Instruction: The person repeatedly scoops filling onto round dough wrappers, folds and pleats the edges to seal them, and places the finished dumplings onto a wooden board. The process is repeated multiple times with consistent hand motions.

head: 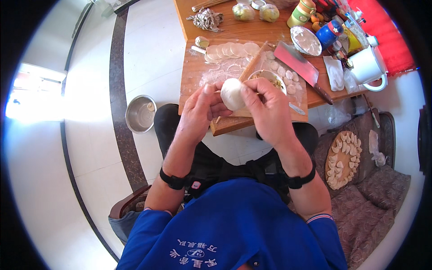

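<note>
A round dough wrapper (232, 93) is held up between my two hands, above the near part of the wooden board (189, 81). My left hand (201, 106) grips its left edge, while my right hand (271, 109) pinches the right edge between thumb and fingers. Whether filling lies inside it, I cannot tell. Just behind my right hand is a white bowl (284, 88) with chopped filling (270, 78), partly hidden. Overlapping flat wrappers (233, 50) lie at the back of the floured board. Several small dough discs (287, 79) are spread to the right of the bowl.
A cleaver (297, 64) lies across the right side, its handle overhanging the table edge. Behind it stand a bowl of flour (305, 38), a blue bottle (329, 35) and a white jug (368, 65). Folded dumplings fill a round board (345, 162) on the sofa. A steel basin (141, 116) sits on the floor.
</note>
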Demonstrator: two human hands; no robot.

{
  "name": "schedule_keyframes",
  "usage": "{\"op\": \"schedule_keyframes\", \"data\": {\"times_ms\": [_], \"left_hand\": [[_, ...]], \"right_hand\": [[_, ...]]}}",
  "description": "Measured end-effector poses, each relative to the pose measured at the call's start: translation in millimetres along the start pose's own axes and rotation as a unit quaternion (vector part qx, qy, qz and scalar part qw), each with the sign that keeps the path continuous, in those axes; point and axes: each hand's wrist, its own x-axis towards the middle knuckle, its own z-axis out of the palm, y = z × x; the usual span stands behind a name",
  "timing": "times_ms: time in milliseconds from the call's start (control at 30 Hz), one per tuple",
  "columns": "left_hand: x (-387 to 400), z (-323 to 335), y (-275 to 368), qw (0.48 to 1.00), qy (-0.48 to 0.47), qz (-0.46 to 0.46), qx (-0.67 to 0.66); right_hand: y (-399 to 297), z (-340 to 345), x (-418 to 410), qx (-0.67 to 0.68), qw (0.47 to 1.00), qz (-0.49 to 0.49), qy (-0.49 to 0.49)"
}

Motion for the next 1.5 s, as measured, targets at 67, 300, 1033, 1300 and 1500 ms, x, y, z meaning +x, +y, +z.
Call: {"op": "schedule_keyframes", "data": {"times_ms": [67,300,1033,1300,1500], "left_hand": [[-3.8,-5.5,-0.9,0.999,0.001,-0.029,-0.026],[-17.4,14.8,-17.6,0.968,-0.065,-0.132,-0.205],[-11.7,17.2,-42.3,0.985,-0.027,-0.060,-0.160],[-21.5,15.8,-49.7,0.984,0.016,-0.110,-0.138],[-20.8,11.1,-59.5,0.984,0.026,-0.117,-0.131]], "right_hand": [[-15.6,1.1,-10.5,-0.025,0.998,-0.038,-0.043],[-9.1,7.6,-5.1,-0.317,0.941,-0.099,-0.064],[110.7,-84.7,-68.8,0.059,0.978,0.128,0.154],[85.8,-82.3,-27.2,-0.228,0.962,-0.073,0.130],[65.3,-93.0,-27.1,-0.271,0.951,-0.077,0.125]]}}
